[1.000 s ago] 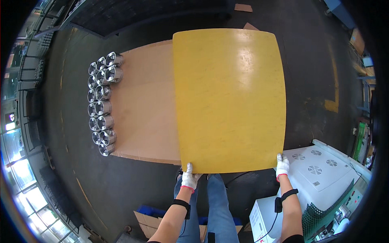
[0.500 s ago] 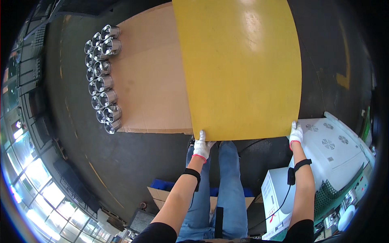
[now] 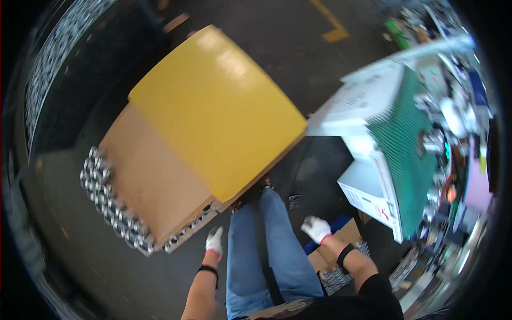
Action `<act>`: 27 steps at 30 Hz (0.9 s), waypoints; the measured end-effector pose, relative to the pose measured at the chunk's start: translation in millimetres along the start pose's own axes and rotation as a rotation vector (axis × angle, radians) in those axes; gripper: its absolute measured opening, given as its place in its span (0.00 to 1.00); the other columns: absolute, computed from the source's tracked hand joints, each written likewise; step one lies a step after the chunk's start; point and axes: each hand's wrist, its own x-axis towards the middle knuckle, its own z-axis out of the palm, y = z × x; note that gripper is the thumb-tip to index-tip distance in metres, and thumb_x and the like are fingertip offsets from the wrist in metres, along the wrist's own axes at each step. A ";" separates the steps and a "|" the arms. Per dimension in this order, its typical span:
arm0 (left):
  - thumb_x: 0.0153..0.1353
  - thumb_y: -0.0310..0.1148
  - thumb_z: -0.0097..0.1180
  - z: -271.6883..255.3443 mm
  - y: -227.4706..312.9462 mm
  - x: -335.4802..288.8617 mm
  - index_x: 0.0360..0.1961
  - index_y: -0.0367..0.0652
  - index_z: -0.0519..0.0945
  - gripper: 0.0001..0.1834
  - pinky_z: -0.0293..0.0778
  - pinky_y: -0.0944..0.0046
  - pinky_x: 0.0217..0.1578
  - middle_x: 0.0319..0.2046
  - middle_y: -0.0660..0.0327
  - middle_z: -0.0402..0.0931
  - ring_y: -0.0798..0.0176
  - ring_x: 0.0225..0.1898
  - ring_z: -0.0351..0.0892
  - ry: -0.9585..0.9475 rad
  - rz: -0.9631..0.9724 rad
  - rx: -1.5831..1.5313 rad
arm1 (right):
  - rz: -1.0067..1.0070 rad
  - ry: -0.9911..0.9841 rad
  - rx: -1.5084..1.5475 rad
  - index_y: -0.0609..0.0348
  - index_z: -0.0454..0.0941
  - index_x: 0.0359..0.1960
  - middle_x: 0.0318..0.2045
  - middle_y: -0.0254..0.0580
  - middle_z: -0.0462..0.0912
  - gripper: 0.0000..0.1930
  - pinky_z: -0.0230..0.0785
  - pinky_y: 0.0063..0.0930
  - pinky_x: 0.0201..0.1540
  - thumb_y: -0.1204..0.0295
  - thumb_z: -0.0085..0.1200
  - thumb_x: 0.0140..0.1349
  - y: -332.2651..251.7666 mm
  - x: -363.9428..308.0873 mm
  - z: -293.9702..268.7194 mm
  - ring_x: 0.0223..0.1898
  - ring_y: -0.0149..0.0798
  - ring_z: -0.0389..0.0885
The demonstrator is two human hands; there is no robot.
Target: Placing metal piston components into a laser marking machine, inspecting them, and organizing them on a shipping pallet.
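Observation:
A yellow sheet (image 3: 218,112) lies over the right part of a brown cardboard stack (image 3: 144,170), its near corner close to the cardboard's front edge. Shiny metal cups (image 3: 109,208) stand in rows along the cardboard's left side, and more show under its front edge. My left hand (image 3: 214,242), in a white glove, is held off the sheet's near corner with fingers stretched and nothing in them. In a matching glove, my right hand (image 3: 317,229) hovers beside my right leg above an opened carton, fingers loosely apart, somewhat blurred. Both hands are apart from the sheet.
To the right stands a bench with a green mat (image 3: 408,160) and a white panel (image 3: 362,96). A white box (image 3: 368,186) is beneath it. An open carton (image 3: 346,234) with blue lining and metal parts sits by my right leg. A dark bin (image 3: 96,80) stands far left.
Both my hands have let go of the yellow sheet's near edge and drawn back. The sheet now lies on the cardboard stack. My view has turned to the right.

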 end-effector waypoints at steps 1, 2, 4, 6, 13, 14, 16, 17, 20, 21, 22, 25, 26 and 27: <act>0.58 0.47 0.62 -6.9 5.7 -22.4 0.59 0.47 0.71 0.30 0.70 0.63 0.31 0.40 0.66 0.76 0.67 0.34 0.73 -0.019 0.004 0.021 | 0.194 -0.107 0.093 0.53 0.81 0.42 0.43 0.50 0.82 0.21 0.71 0.44 0.50 0.50 0.53 0.57 21.6 -37.8 19.4 0.45 0.53 0.80; 0.57 0.47 0.63 -50.1 -8.0 -19.5 0.60 0.45 0.69 0.33 0.70 0.61 0.30 0.40 0.65 0.76 0.66 0.34 0.74 -0.042 0.052 0.092 | 0.270 -0.176 0.263 0.54 0.81 0.44 0.45 0.51 0.82 0.22 0.70 0.43 0.51 0.51 0.51 0.58 34.5 -71.2 46.9 0.48 0.54 0.78; 0.59 0.46 0.60 -121.8 -26.9 -23.8 0.51 0.46 0.75 0.23 0.70 0.58 0.29 0.40 0.62 0.77 0.64 0.35 0.75 -0.018 -0.084 0.143 | 0.171 -0.210 0.225 0.56 0.80 0.46 0.48 0.55 0.79 0.24 0.68 0.41 0.55 0.51 0.45 0.61 58.0 -132.5 105.0 0.53 0.54 0.75; 0.60 0.47 0.57 -135.1 -21.2 -54.8 0.46 0.50 0.77 0.17 0.71 0.51 0.32 0.38 0.60 0.78 0.57 0.33 0.77 -0.037 -0.143 0.244 | 0.719 -0.341 0.350 0.57 0.79 0.49 0.51 0.52 0.79 0.26 0.67 0.43 0.56 0.50 0.46 0.62 61.3 -199.9 119.7 0.54 0.55 0.75; 0.64 0.53 0.51 -158.0 40.9 -28.5 0.53 0.44 0.74 0.26 0.65 0.37 0.54 0.51 0.48 0.74 0.41 0.54 0.71 -0.195 -0.288 0.872 | 0.809 0.147 0.827 0.58 0.80 0.48 0.46 0.51 0.82 0.27 0.70 0.36 0.53 0.48 0.50 0.59 21.9 -355.8 213.9 0.50 0.50 0.79; 0.62 0.51 0.54 -139.5 48.3 -32.6 0.49 0.46 0.75 0.23 0.69 0.43 0.45 0.45 0.53 0.76 0.47 0.45 0.75 -0.146 -0.181 0.932 | 0.855 0.192 0.948 0.58 0.80 0.48 0.47 0.51 0.82 0.27 0.69 0.36 0.54 0.48 0.50 0.59 13.3 -367.9 232.3 0.51 0.49 0.79; 0.60 0.50 0.57 -103.2 70.0 -48.6 0.47 0.48 0.76 0.21 0.72 0.49 0.36 0.39 0.58 0.78 0.52 0.37 0.78 -0.148 0.010 1.028 | 0.918 0.260 1.155 0.59 0.80 0.48 0.47 0.51 0.82 0.28 0.69 0.36 0.55 0.48 0.50 0.59 -7.6 -389.9 269.6 0.51 0.49 0.79; 0.60 0.51 0.56 -86.5 75.9 -57.6 0.47 0.47 0.75 0.22 0.73 0.49 0.36 0.40 0.58 0.78 0.52 0.38 0.77 -0.199 0.083 1.067 | 0.940 0.281 1.239 0.60 0.79 0.49 0.48 0.51 0.82 0.29 0.68 0.36 0.55 0.47 0.49 0.59 -23.7 -401.5 290.8 0.52 0.50 0.78; 0.61 0.51 0.54 -34.1 70.3 -79.2 0.48 0.45 0.74 0.23 0.72 0.51 0.36 0.41 0.58 0.79 0.53 0.38 0.77 -0.316 0.118 1.119 | 0.989 0.408 1.451 0.63 0.78 0.49 0.45 0.49 0.83 0.27 0.69 0.33 0.52 0.51 0.53 0.59 -77.5 -436.6 391.1 0.48 0.46 0.80; 0.61 0.51 0.54 -23.0 58.4 -87.7 0.48 0.45 0.74 0.23 0.72 0.51 0.36 0.41 0.58 0.79 0.53 0.38 0.77 -0.319 0.135 1.152 | 0.993 0.450 1.423 0.64 0.78 0.49 0.43 0.47 0.84 0.27 0.70 0.32 0.51 0.52 0.54 0.59 -92.0 -440.1 427.3 0.46 0.44 0.81; 0.63 0.50 0.53 -14.4 48.5 -96.2 0.48 0.45 0.74 0.22 0.72 0.52 0.35 0.40 0.59 0.79 0.54 0.36 0.77 -0.298 0.168 1.176 | 1.047 0.486 1.692 0.65 0.78 0.48 0.39 0.44 0.84 0.25 0.71 0.30 0.46 0.55 0.56 0.58 -116.3 -451.4 441.5 0.41 0.39 0.82; 0.65 0.51 0.48 4.0 2.3 -133.0 0.50 0.47 0.73 0.22 0.71 0.55 0.33 0.38 0.60 0.78 0.57 0.35 0.76 -0.358 0.194 1.386 | 1.253 0.502 1.872 0.65 0.77 0.48 0.36 0.43 0.84 0.25 0.71 0.30 0.42 0.56 0.57 0.58 -200.4 -514.7 467.8 0.37 0.37 0.81; 0.65 0.53 0.45 8.4 -9.7 -139.2 0.51 0.50 0.74 0.23 0.71 0.57 0.33 0.35 0.61 0.77 0.59 0.34 0.75 -0.423 0.178 1.474 | 1.319 0.578 2.026 0.65 0.78 0.45 0.32 0.42 0.83 0.22 0.71 0.29 0.36 0.58 0.58 0.58 -218.3 -519.7 485.1 0.31 0.35 0.80; 0.65 0.53 0.45 8.6 -17.9 -147.5 0.51 0.50 0.74 0.23 0.71 0.57 0.33 0.35 0.61 0.77 0.59 0.34 0.75 -0.423 0.197 1.500 | 1.315 0.592 2.057 0.65 0.78 0.45 0.32 0.42 0.83 0.22 0.71 0.29 0.36 0.58 0.58 0.58 -238.5 -529.0 502.2 0.31 0.35 0.80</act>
